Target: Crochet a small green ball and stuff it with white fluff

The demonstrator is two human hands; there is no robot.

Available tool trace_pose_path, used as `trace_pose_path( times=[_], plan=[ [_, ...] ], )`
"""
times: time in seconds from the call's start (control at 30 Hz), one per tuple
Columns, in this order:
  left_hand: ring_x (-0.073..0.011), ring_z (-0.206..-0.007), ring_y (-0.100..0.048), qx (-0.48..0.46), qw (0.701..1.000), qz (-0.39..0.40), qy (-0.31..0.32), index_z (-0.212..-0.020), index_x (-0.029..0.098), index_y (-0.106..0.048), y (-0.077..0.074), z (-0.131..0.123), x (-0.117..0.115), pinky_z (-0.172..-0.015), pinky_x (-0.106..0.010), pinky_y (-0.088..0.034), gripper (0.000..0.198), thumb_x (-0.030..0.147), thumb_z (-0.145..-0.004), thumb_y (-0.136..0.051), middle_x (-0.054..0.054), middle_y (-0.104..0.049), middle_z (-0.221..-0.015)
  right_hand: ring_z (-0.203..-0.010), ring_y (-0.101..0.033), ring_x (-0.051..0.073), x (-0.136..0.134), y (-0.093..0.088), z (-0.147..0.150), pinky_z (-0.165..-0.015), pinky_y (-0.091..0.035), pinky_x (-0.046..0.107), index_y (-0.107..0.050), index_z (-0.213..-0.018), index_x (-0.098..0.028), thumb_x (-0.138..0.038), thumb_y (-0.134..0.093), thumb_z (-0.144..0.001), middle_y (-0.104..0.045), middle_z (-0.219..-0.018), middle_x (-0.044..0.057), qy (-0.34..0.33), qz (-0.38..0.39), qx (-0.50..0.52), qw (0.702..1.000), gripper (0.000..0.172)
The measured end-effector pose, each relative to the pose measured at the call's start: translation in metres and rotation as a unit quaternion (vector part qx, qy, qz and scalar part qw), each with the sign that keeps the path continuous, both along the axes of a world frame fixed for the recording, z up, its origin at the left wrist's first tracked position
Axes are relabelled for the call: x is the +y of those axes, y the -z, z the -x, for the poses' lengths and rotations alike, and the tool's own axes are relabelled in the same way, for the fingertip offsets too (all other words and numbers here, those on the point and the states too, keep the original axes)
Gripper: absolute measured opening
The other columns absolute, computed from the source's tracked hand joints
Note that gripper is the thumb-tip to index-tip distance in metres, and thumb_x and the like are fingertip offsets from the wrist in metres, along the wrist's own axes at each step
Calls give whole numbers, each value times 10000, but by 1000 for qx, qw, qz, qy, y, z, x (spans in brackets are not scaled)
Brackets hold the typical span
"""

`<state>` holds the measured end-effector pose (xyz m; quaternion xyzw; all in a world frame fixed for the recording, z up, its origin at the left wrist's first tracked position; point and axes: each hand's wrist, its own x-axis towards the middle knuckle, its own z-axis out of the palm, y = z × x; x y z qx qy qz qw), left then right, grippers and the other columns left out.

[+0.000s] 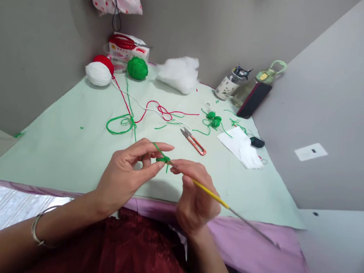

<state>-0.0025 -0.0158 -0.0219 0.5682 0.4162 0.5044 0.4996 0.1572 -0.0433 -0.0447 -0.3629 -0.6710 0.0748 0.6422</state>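
Our left fingers (144, 148) pinch the green piece (162, 159) above the table (64, 156); our right fingers (194, 170) grip the hook (211, 192). If we tug too hard, the green yarn (132, 120) might slip off its tip. Red yarn (153, 102) lies close by, so both could get tangled.
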Motion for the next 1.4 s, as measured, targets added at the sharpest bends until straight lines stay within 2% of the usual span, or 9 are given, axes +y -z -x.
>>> trace_pose_path(
  times=[0.17,0.3,0.5,0.63,0.87,1.0,1.13,1.27,1.4],
  plan=[
    [-110,-752,-522,0,1000,15,-3,-1068,321,-849,0,0,-2,-788,-236,-455,271,168,-854,-785,30,-628,-849,-940,-778,232,-1,4,3,-749,-640,400,-719,-1166,-243,-136,-562,-1033,-789,-910,57,4,-38,-17,999,232],
    [-122,-810,-526,-50,994,84,46,-1105,356,-844,3,4,0,-751,-214,-426,248,271,-874,-816,27,-583,-797,-816,-752,192,-1,-2,0,-713,-627,372,-742,-1079,-249,-198,-543,-1057,-792,-937,55,-28,65,85,994,206],
    [-110,-846,-535,-139,973,156,102,-1106,375,-845,4,2,4,-756,-196,-421,254,327,-857,-848,16,-635,-923,-700,-723,126,7,-6,-1,-681,-612,287,-737,-978,-234,-290,-579,-1062,-803,-916,18,-132,200,293,925,188],
    [-101,-780,-479,-142,973,150,98,-1102,375,-844,0,1,3,-745,-201,-408,251,329,-856,-851,26,-599,-882,-734,-716,126,4,-9,-1,-710,-598,293,-766,-1012,-246,-262,-578,-1061,-794,-946,21,-108,176,248,947,195],
    [-105,-751,-479,-70,994,76,35,-1073,362,-842,-1,6,1,-752,-217,-404,214,267,-883,-816,36,-603,-833,-868,-738,164,-5,-18,-2,-782,-619,327,-734,-1126,-233,-98,-540,-1032,-788,-991,55,-35,71,21,997,255],
    [-100,-747,-501,-72,995,66,15,-1065,338,-846,2,7,3,-748,-212,-422,211,277,-863,-840,35,-613,-853,-969,-761,199,-6,-12,3,-785,-649,328,-708,-1217,-227,-71,-590,-987,-798,-1082,107,50,-22,-135,989,302],
    [-96,-784,-543,-154,978,129,62,-1162,334,-824,1,5,4,-773,-194,-458,329,332,-837,-877,34,-610,-858,-1038,-756,210,-4,-2,10,-838,-655,323,-709,-1301,-214,-55,-623,-959,-783,-1138,119,130,-86,-219,963,386],
    [-101,-776,-567,-241,924,257,151,-1216,283,-814,-6,7,7,-775,-200,-485,449,346,-782,-914,11,-639,-830,-1047,-743,212,-2,-2,12,-858,-641,337,-731,-1286,-253,-77,-634,-970,-768,-1127,88,122,-82,-198,969,375],
    [-88,-727,-540,-258,912,290,130,-1082,248,-859,-9,14,12,-757,-198,-488,349,275,-741,-929,-1,-655,-830,-865,-721,183,-3,-13,8,-750,-609,337,-766,-1175,-278,-118,-585,-1013,-773,-957,47,3,42,27,999,292]
  ],
)
